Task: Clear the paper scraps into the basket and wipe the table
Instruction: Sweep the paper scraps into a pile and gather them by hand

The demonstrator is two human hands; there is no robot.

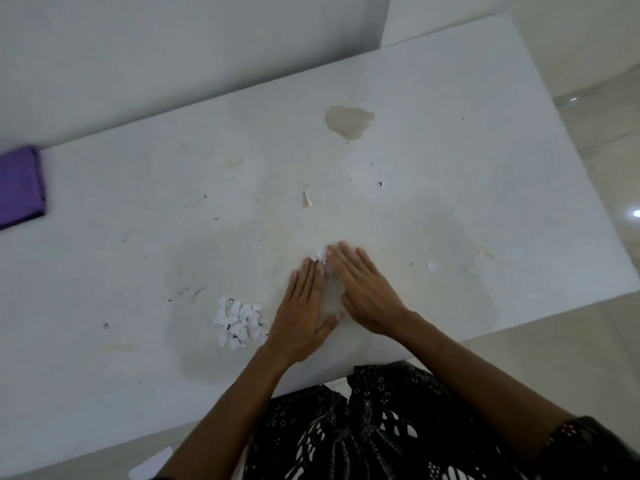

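Left hand [304,308]: flat on table, palm down, fingers straight & together, tips angled toward right hand; not pinching anything.
Right hand [363,289]: flat too, palm down, fingers extended, tips nearly meeting left's, thumbs close below.
Scraps btwn fingertips [320,255]: few white bits bunched just where both hands' tips converge, touching them.
Scrap pile [239,322]: white torn pieces w/ black print, heaped just left of left hand, near front edge.
Stray scraps: one [432,266] right of right hand; thin sliver [307,199] farther back, mid-table.
Table [138,209]: white, scuffed; brownish stain [349,121] near back.
Purple cloth [20,187]: folded, far left edge, well apart from hands.
Basket: can't tell where.
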